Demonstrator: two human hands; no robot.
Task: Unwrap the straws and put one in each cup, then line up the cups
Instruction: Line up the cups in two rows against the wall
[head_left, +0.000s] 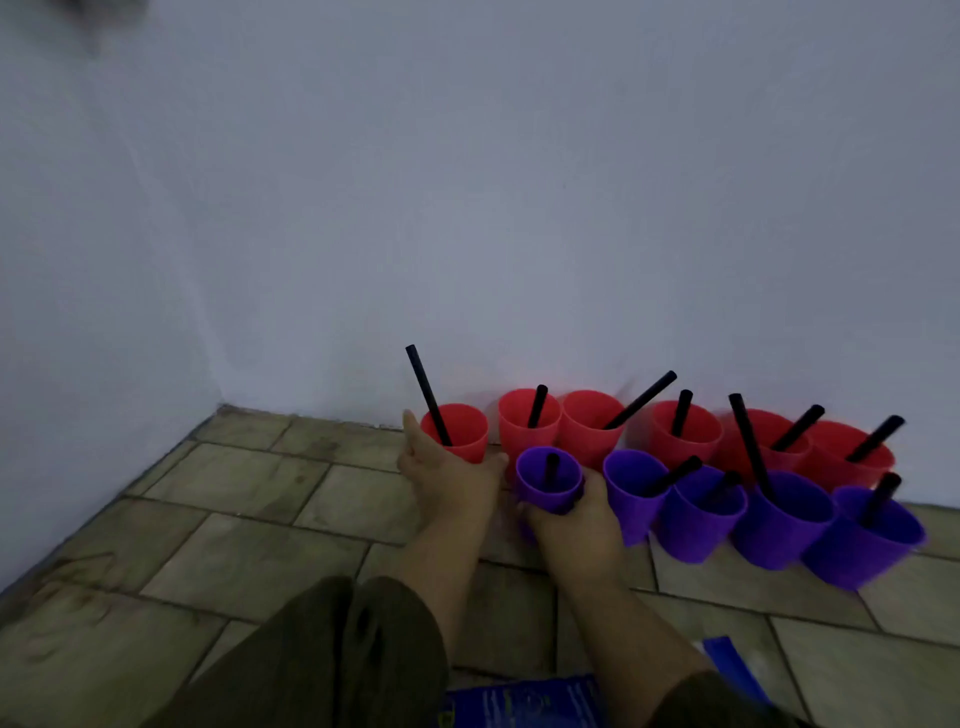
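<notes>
Eleven cups (691, 447) sit on the tiled floor (234, 519), six red along the foot of the wall (519, 208) and five purple in the nearer row, and every one shows a black straw, so I'd say we're into the lining-up now. At the far left, the left hand (447, 483) grips the end red cup (465, 441), thumb up its left side and fingers (491, 462) curled round the near wall. Just to the right and nearer, the right hand (571, 525) holds the first purple cup (550, 488) from the near side, fingers (589, 486) wrapped round its body, and the cup looks tipped a touch. These look like thin, light plastic: easy to slide, easy to knock over, and likely to flex if squeezed. The best hold is probably low on the wall, nudging from the base, not the rim. The straws (641, 399) are loose, each leaning its own way, a couple standing tall, so a jolt could flick one out or tip its cup. Neighbours are nearly touching along both rows, so go gently. Down at the near edge lies a blue packet (519, 701), well apart from the action.
</notes>
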